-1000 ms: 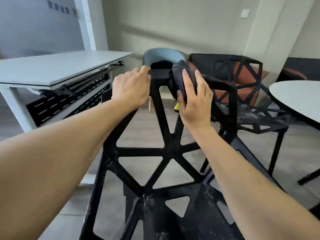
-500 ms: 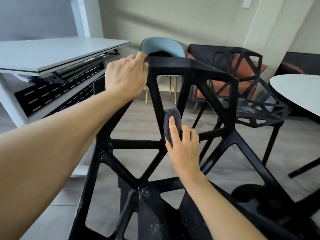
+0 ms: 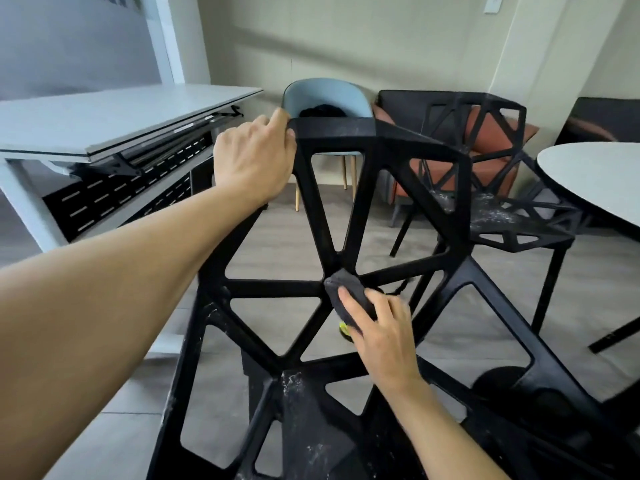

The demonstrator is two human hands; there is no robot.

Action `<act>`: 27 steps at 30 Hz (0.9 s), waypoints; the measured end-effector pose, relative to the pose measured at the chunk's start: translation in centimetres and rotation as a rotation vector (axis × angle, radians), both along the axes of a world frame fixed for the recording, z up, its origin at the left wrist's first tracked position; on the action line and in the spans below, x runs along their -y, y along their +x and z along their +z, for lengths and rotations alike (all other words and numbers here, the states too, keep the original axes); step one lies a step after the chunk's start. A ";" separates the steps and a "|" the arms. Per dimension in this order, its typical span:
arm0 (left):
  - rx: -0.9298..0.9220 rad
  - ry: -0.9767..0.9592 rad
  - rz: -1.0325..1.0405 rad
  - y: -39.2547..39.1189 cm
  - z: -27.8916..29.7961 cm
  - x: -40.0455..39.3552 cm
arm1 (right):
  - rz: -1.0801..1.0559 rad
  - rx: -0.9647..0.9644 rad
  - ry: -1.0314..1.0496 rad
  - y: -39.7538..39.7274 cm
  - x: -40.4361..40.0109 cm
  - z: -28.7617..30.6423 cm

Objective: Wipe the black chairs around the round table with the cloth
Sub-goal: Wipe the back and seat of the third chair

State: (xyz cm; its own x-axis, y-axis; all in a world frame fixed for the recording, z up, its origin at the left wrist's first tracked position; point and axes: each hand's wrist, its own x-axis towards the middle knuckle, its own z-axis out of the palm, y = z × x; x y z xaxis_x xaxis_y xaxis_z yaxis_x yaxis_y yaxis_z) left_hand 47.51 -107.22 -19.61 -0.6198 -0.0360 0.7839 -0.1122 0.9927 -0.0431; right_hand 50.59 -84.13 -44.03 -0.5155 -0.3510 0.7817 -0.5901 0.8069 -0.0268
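Observation:
A black lattice chair (image 3: 322,216) stands right in front of me, its open-frame backrest facing me and white dust on its seat. My left hand (image 3: 254,161) grips the top left corner of the backrest. My right hand (image 3: 382,336) holds a dark grey cloth (image 3: 346,296) and presses it on the hub where the backrest's bars meet. A second black lattice chair (image 3: 498,216) with a dusty seat stands behind it, next to the round white table (image 3: 595,181).
A white folding desk (image 3: 114,116) stands at the left. A light blue chair (image 3: 325,98) sits against the far wall, and a dark sofa with orange cushions (image 3: 498,140) is behind the second chair. Grey wood-look floor shows through the chair frame.
My right hand has carried the cloth from the top rail down the middle bar to the central hub. My left hand has kept its grip on the top corner.

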 end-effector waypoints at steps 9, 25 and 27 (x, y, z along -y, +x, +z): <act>-0.013 -0.029 0.014 -0.1 -0.2 0.0 | -0.067 -0.047 -0.272 -4.2 6.1 9.1; 0.025 0.021 0.044 0.0 1.2 -0.6 | -0.142 -0.196 -0.315 -9.7 4.0 21.2; 0.066 0.035 0.047 -1.9 3.4 -2.0 | -0.118 -0.199 -0.264 -10.7 3.7 20.3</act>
State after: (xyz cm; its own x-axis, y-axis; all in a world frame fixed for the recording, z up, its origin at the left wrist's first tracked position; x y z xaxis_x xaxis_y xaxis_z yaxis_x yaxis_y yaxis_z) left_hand 45.57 -105.22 -16.16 -0.6669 -0.0927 0.7394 -0.1570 0.9874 -0.0177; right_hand 39.87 -87.85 -23.78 -0.3694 -0.0706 0.9266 -0.5076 0.8505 -0.1376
